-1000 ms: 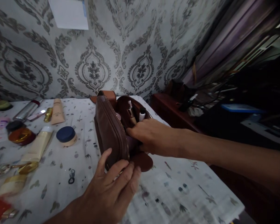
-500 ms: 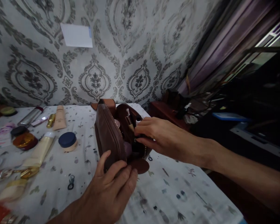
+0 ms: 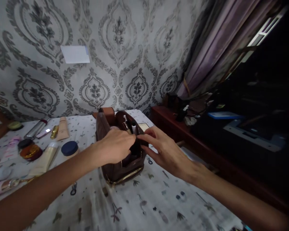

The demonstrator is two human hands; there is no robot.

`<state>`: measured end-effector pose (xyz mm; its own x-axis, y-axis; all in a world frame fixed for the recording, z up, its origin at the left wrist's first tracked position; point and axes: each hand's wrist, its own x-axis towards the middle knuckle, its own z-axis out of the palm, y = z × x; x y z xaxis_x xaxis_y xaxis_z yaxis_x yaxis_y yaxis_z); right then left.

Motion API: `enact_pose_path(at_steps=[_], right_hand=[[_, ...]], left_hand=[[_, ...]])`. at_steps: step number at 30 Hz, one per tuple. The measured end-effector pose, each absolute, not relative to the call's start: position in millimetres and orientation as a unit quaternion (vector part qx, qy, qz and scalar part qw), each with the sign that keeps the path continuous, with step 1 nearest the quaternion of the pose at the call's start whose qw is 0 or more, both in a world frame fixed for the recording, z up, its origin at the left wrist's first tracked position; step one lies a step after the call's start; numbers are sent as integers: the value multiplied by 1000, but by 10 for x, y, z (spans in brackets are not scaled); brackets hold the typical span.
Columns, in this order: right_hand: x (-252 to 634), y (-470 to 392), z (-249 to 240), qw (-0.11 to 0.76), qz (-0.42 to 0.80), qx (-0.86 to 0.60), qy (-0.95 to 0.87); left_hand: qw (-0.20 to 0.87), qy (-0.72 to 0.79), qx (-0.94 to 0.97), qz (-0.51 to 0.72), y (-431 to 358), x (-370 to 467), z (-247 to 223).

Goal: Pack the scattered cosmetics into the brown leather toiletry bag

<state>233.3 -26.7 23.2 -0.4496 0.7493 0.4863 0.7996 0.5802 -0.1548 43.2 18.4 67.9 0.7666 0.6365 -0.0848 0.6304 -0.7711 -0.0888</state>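
Note:
A dark brown zip bag (image 3: pixel 128 171) stands open on the patterned cloth, its gold zip showing along the near lower edge. Slim cosmetic tubes (image 3: pixel 126 124) stick up inside it. My left hand (image 3: pixel 117 144) reaches over the bag's left side, fingers curled down into the opening; whatever they grip is hidden. At the right rim is my right hand (image 3: pixel 161 147), thumb and fingers apart, fingertips close to those of my left hand. Nothing shows between its fingers.
To the left on the cloth (image 3: pixel 91 205) lie a blue-lidded jar (image 3: pixel 69 148), a cream tube (image 3: pixel 44 158), an amber jar (image 3: pixel 30 152), a peach tube (image 3: pixel 63 129) and other cosmetics. A red-brown furniture edge (image 3: pixel 167 123) runs along the right. The patterned wall rises behind.
My left hand has moved from the bag's near left side up over its opening. My right hand has drawn back slightly and opened. The bag's near end now shows its zip.

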Motion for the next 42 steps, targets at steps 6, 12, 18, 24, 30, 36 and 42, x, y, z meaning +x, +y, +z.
enact_pose_path(at_steps=[6, 12, 18, 24, 30, 36, 42], right_hand=[[2351, -404, -152, 380, 78, -516, -764], [2289, -470, -428, 436, 233, -512, -703], [2258, -492, -458, 448, 254, -519, -683], [2241, -504, -501, 452, 254, -520, -678], [2226, -493, -507, 463, 213, -529, -679], [2194, -492, -484, 475, 209, -531, -670], [2179, -501, -490, 474, 209, -537, -666]], left_hand=[[-13, -305, -949, 81, 316, 588, 648], [-54, -278, -958, 52, 343, 572, 615], [-72, -281, -956, 39, 316, 637, 609], [-117, -278, -953, 40, 328, 632, 656], [-157, -304, -938, 54, 394, 612, 700], [-162, -340, -925, 46, 423, 628, 689], [-154, -346, -925, 38, 433, 636, 675]])
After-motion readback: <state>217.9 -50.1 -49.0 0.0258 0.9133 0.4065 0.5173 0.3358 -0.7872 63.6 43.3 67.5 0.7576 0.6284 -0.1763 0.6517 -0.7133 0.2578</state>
